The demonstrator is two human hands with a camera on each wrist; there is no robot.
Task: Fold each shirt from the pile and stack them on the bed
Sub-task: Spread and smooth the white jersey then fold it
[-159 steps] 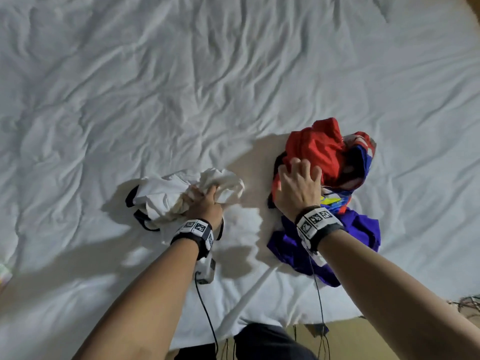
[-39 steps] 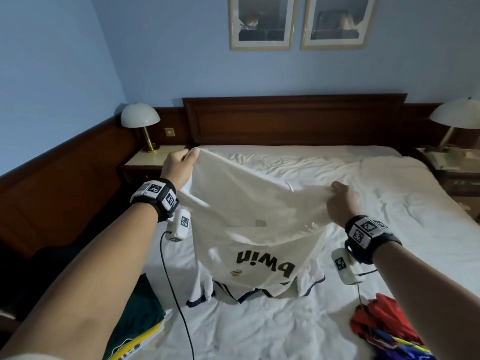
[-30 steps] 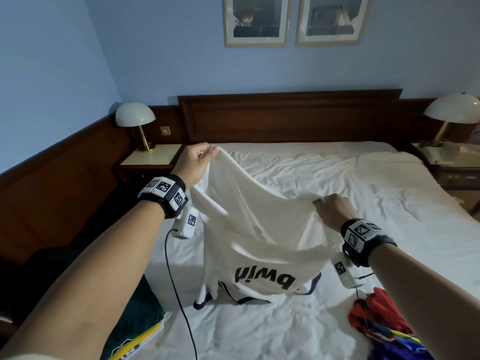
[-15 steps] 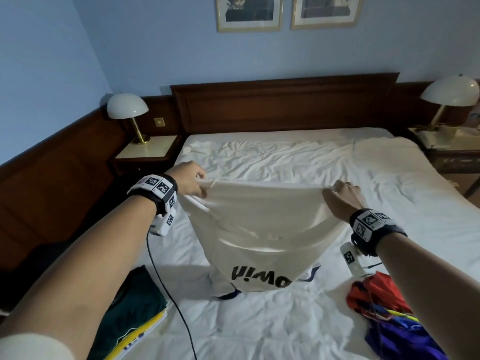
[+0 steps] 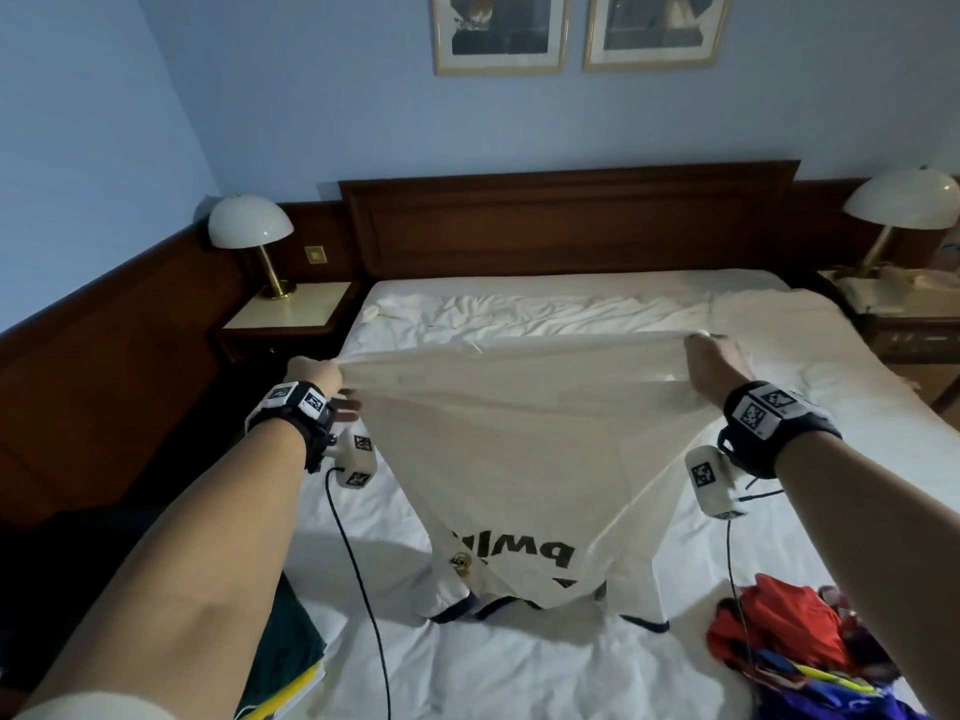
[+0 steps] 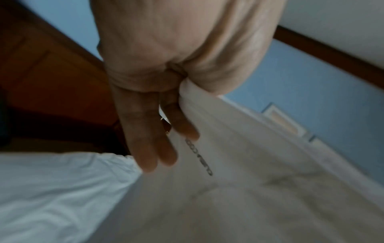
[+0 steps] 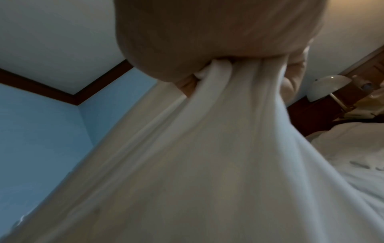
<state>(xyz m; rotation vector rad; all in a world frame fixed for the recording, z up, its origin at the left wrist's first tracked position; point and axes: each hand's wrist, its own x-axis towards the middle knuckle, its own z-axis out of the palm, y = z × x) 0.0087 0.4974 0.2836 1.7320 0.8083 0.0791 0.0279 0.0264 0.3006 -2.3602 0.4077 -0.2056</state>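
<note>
Since half a second ago both hands have drawn apart, so the white shirt, its hem clenched in the left hand and right hand, hangs taut between the grips over the bed, ready to lay flat for folding.

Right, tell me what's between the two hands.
In the head view, the white shirt's edge stretches taut from the left hand to the right hand; each grips one end, and the rest hangs toward the bed.
</note>
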